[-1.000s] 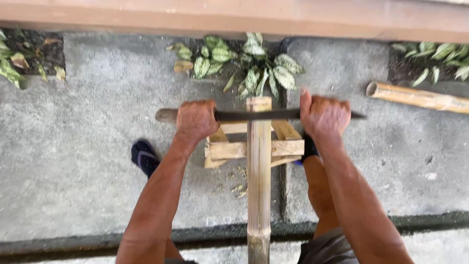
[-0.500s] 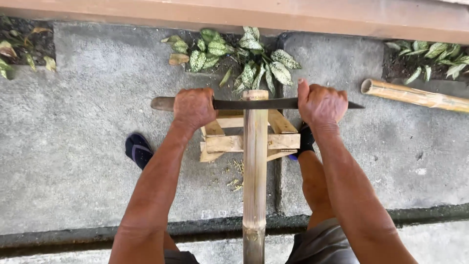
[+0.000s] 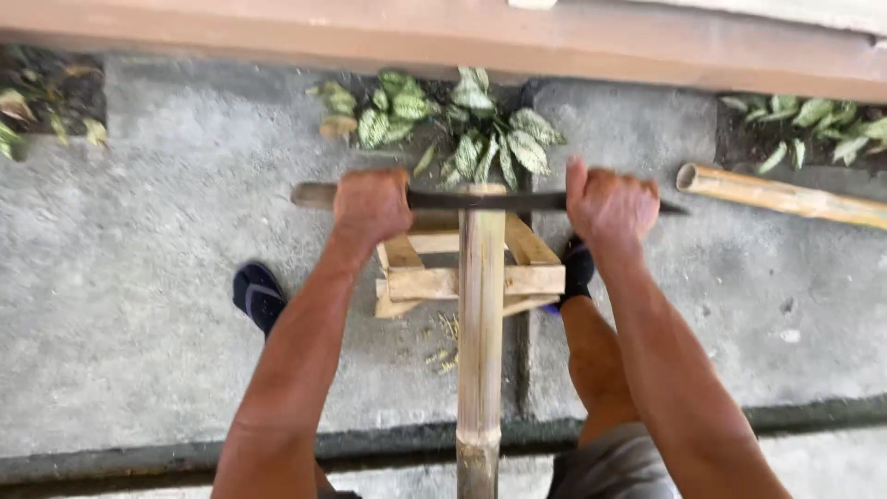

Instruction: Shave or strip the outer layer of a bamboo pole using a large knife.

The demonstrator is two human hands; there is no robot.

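A long dark blade (image 3: 490, 200) lies crosswise over the far end of a bamboo pole (image 3: 481, 314). My left hand (image 3: 371, 203) grips the blade's wooden handle end at the left. My right hand (image 3: 610, 201) is closed over the blade near its tip at the right. The pole runs toward me, resting on a small wooden stand (image 3: 467, 273). The blade's edge sits at the pole's top end; how deep it has cut is hidden.
Concrete ground lies below, with green leafy plants (image 3: 453, 129) beyond the stand. Another bamboo pole (image 3: 785, 196) lies at the right. My feet in dark sandals (image 3: 259, 296) flank the stand. A wooden beam (image 3: 443, 32) spans the top.
Both hands and the blade have shifted slightly toward me along the pole's end; the view has tilted a little.
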